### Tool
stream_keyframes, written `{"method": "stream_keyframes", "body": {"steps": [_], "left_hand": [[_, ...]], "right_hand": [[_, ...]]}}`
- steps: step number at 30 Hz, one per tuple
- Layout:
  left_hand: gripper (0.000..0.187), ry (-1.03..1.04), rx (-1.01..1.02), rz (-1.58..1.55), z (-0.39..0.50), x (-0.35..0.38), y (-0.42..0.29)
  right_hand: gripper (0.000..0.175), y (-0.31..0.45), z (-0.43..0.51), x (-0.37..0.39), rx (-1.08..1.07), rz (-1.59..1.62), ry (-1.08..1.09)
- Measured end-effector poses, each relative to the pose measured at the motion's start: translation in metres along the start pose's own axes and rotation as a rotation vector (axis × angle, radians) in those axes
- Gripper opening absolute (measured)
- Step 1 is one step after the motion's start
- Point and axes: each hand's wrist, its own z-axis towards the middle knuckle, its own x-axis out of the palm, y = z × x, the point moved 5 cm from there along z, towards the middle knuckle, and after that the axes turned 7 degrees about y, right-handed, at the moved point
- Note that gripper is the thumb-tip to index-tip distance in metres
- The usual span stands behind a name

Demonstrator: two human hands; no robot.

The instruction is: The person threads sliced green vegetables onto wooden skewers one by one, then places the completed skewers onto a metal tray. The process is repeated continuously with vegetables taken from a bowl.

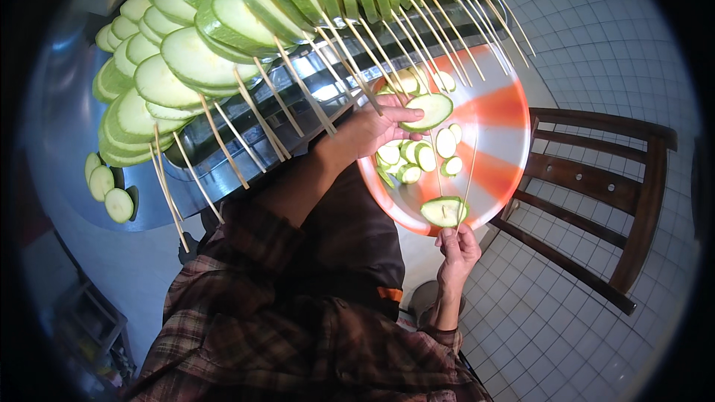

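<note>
My left hand (pixel 380 125) grips an oval slice of a green-skinned squash, seemingly zucchini (pixel 430 111), over an orange-and-white basin (pixel 494 106). A thin wooden skewer (pixel 435 164) runs from below that slice to a second slice (pixel 444 211) near the basin's lower rim. My right hand (pixel 459 245) pinches a thin skewer (pixel 472 173) between thumb and fingertips, just below the second slice. Small round slices (pixel 409 173) lie inside the basin. To the upper left, many overlapping slices (pixel 201 58) hang threaded on wooden skewers (pixel 223 145).
A metal surface (pixel 67 139) at the left carries several small loose slices (pixel 119 205) near its edge. A dark wooden chair (pixel 592 178) stands right of the basin on a tiled floor (pixel 536 312). Skewer ends jut out above my left forearm.
</note>
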Motion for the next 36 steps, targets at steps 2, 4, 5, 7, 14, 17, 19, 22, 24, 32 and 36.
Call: {"method": "stream_keyframes", "body": {"steps": [2,4,5,7,14,17,19,22,24,32,36], "left_hand": [[0.038,0.003,-0.01,0.028,0.001,0.001,-0.001],[0.036,-0.019,0.005,0.072,0.002,0.002,-0.001],[0.034,-0.043,0.023,0.101,0.001,0.003,-0.001],[0.033,-0.077,0.053,0.16,0.002,0.003,-0.001],[0.034,-0.121,0.149,0.349,0.002,0.005,-0.001],[0.034,-0.126,0.186,0.392,0.0,0.008,-0.004],[0.033,-0.12,0.21,0.426,-0.001,0.009,-0.006],[0.034,-0.106,0.226,0.477,0.0,0.009,-0.007],[0.035,-0.118,0.203,0.485,0.001,0.007,-0.004],[0.041,-0.183,0.15,0.518,0.002,0.001,0.0],[0.038,-0.075,0.063,0.451,0.001,0.012,0.006]], "right_hand": [[0.011,-0.001,0.002,-0.001,0.003,0.002,0.005],[0.01,-0.001,0.003,0.0,0.013,-0.005,0.003],[0.009,0.0,0.003,0.001,0.012,0.009,0.004],[0.008,0.003,0.003,0.006,0.003,0.02,-0.001],[0.008,0.007,-0.003,0.032,-0.001,0.061,-0.008],[0.008,0.009,-0.003,0.037,-0.008,0.084,-0.017],[0.006,0.009,-0.002,0.036,0.046,0.108,-0.018],[0.007,0.009,-0.001,0.04,0.035,0.114,-0.017],[0.007,0.01,0.001,0.042,0.003,0.098,-0.011],[0.009,0.017,0.004,0.048,-0.122,-0.157,-0.032],[0.007,0.015,0.015,0.05,0.037,0.102,0.013]]}}
